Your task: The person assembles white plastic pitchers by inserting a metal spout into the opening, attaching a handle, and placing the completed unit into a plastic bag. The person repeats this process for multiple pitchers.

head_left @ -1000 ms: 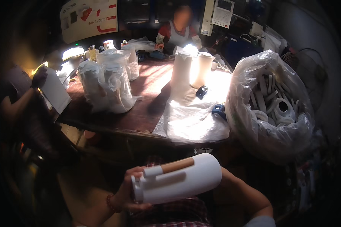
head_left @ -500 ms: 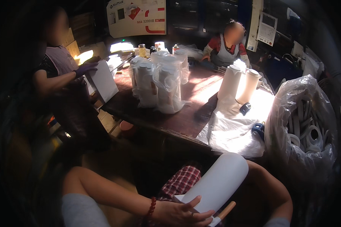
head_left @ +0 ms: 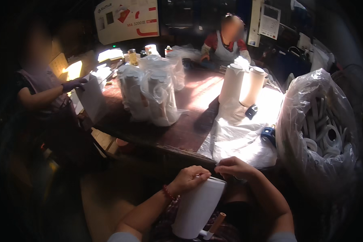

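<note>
A white jug (head_left: 197,207) tilts over a worker's checked garment (head_left: 165,220), its tan-gripped handle (head_left: 217,225) low, as the left hand (head_left: 192,178) grips its upper edge. Just beside, the right hand (head_left: 233,168) bunches its fingers, any hold unclear; beyond, bagged jugs (head_left: 151,99) stand on a table (head_left: 189,131) before an aproned co-worker (head_left: 226,50).

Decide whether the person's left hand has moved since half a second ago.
Yes: judged against the table's front edge, the left hand now appears closer to it, higher in the view.
</note>
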`<state>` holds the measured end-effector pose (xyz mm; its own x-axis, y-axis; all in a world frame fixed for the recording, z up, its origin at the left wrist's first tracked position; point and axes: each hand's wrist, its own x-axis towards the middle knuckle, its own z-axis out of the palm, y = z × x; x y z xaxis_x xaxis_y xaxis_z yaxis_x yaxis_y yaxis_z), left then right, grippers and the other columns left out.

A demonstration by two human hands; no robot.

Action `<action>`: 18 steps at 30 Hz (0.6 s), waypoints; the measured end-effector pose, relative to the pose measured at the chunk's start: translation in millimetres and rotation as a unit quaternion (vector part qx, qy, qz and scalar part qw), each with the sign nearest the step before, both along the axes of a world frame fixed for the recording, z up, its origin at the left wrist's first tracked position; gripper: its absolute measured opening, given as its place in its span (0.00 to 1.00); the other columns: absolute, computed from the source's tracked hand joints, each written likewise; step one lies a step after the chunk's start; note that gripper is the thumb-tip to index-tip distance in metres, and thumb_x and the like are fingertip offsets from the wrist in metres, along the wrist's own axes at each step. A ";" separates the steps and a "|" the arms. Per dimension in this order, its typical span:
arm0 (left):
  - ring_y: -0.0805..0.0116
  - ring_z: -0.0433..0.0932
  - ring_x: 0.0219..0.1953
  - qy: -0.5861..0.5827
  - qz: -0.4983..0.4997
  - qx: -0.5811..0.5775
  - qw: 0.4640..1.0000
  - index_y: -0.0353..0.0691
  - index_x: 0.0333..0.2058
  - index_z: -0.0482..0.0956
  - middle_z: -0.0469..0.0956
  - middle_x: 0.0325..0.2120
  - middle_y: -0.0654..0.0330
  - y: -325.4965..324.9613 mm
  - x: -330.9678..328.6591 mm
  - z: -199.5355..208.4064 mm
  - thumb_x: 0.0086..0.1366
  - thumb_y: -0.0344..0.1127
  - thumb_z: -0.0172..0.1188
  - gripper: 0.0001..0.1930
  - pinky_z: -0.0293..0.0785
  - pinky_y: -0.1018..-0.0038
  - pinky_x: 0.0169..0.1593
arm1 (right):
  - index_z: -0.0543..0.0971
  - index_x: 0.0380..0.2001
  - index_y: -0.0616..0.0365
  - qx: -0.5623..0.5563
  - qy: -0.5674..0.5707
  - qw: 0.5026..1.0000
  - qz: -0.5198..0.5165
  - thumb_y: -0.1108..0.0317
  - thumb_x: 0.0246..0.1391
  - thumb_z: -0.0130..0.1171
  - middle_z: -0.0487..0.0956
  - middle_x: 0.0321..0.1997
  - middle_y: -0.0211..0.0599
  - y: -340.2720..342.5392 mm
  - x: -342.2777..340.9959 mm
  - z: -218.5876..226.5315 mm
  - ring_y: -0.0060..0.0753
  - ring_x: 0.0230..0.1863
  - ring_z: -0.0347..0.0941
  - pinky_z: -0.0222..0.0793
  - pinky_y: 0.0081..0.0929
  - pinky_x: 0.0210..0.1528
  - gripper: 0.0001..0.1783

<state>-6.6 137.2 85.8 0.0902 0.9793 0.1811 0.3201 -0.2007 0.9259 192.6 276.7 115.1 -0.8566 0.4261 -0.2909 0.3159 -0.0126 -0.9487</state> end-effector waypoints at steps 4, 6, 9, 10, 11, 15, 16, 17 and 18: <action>0.74 0.75 0.26 -0.093 0.094 -0.080 0.988 0.33 0.25 0.80 0.78 0.22 0.60 15.0 -3.5 -45.3 0.66 0.40 0.53 0.16 0.71 0.75 0.31 | 0.79 0.27 0.53 0.546 0.022 0.818 -0.182 0.60 0.52 0.62 0.75 0.51 0.36 73.8 15.0 -66.7 0.42 0.53 0.70 0.63 0.41 0.53 0.09; 0.80 0.73 0.25 -0.130 0.070 -0.078 0.986 0.32 0.25 0.80 0.76 0.21 0.64 25.4 -5.1 -57.6 0.66 0.38 0.53 0.16 0.70 0.79 0.30 | 0.79 0.25 0.54 0.635 -0.068 0.740 -0.212 0.63 0.49 0.65 0.75 0.52 0.37 86.9 28.6 -100.3 0.45 0.52 0.72 0.68 0.38 0.50 0.08; 0.79 0.74 0.26 -0.137 0.038 -0.109 0.984 0.32 0.26 0.80 0.77 0.21 0.64 34.8 1.3 -52.2 0.66 0.41 0.54 0.17 0.71 0.80 0.31 | 0.78 0.24 0.57 0.524 -0.025 0.800 -0.290 0.62 0.54 0.59 0.79 0.37 0.38 111.6 37.3 -132.5 0.42 0.45 0.74 0.65 0.38 0.50 0.11; 0.79 0.75 0.26 -0.146 0.029 -0.142 0.979 0.32 0.26 0.80 0.77 0.21 0.63 36.5 0.6 -48.9 0.66 0.43 0.55 0.18 0.71 0.80 0.31 | 0.78 0.24 0.57 0.486 -0.009 0.813 -0.319 0.62 0.55 0.59 0.80 0.32 0.38 110.8 31.8 -132.3 0.42 0.41 0.76 0.66 0.35 0.48 0.11; 0.78 0.75 0.26 -0.155 0.020 -0.174 0.972 0.32 0.27 0.81 0.78 0.22 0.63 40.2 -0.3 -46.5 0.66 0.45 0.55 0.20 0.72 0.80 0.32 | 0.77 0.25 0.58 0.401 0.035 0.855 -0.326 0.62 0.57 0.57 0.80 0.29 0.38 107.9 27.1 -132.6 0.40 0.37 0.76 0.67 0.32 0.45 0.12; 0.74 0.78 0.28 -0.172 -0.047 -0.298 0.938 0.32 0.32 0.83 0.81 0.26 0.59 59.8 -9.3 -43.5 0.65 0.58 0.53 0.29 0.74 0.80 0.36 | 0.73 0.32 0.63 0.131 0.151 0.937 -0.288 0.63 0.65 0.49 0.80 0.23 0.37 69.3 -7.3 -110.8 0.27 0.28 0.76 0.68 0.23 0.38 0.14; 0.74 0.78 0.28 -0.174 -0.053 -0.304 0.935 0.32 0.32 0.82 0.81 0.26 0.59 60.6 -9.9 -44.4 0.65 0.58 0.53 0.29 0.74 0.80 0.36 | 0.73 0.32 0.63 0.180 0.128 0.933 -0.283 0.64 0.63 0.50 0.80 0.23 0.36 58.2 -15.1 -101.1 0.32 0.29 0.76 0.69 0.27 0.40 0.12; 0.74 0.78 0.28 -0.175 -0.061 -0.309 0.933 0.32 0.31 0.82 0.81 0.26 0.59 63.0 -9.3 -45.2 0.65 0.58 0.53 0.29 0.74 0.80 0.35 | 0.74 0.32 0.61 0.322 0.104 0.906 -0.255 0.65 0.62 0.52 0.80 0.25 0.35 56.3 -16.0 -92.6 0.35 0.32 0.76 0.69 0.30 0.42 0.10; 0.74 0.78 0.28 -0.177 -0.069 -0.314 0.930 0.32 0.31 0.82 0.81 0.26 0.58 64.3 -8.5 -45.5 0.65 0.58 0.53 0.28 0.74 0.80 0.35 | 0.74 0.33 0.60 0.455 0.080 0.859 -0.221 0.65 0.61 0.54 0.79 0.27 0.35 56.1 -17.7 -88.7 0.38 0.36 0.76 0.69 0.33 0.45 0.09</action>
